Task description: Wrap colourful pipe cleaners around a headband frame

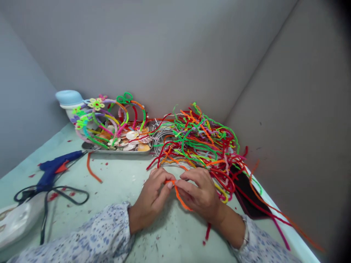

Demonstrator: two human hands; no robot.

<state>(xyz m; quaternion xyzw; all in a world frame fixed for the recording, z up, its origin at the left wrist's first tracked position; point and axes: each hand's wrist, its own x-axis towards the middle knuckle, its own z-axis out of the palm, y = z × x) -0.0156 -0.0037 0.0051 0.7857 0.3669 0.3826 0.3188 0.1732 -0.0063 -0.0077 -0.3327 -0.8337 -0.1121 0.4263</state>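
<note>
My left hand (152,199) and my right hand (199,193) meet at the middle of the pale green table (123,179). Both pinch one orange pipe cleaner (181,199), whose loose end curves down under my right palm. Just beyond my fingers lies a big tangled heap of coloured pipe cleaners (200,142) in red, green, orange and yellow. Both sleeves are blue-spotted, and a bracelet shows on my right wrist.
A metal tray (115,149) at the back holds pipe-cleaner hoops and flowers (106,117) with shells. A blue glue gun (55,168) and its black cord lie left, beside a white power strip (16,219). Grey walls close the corner. A dark pad (246,193) lies right.
</note>
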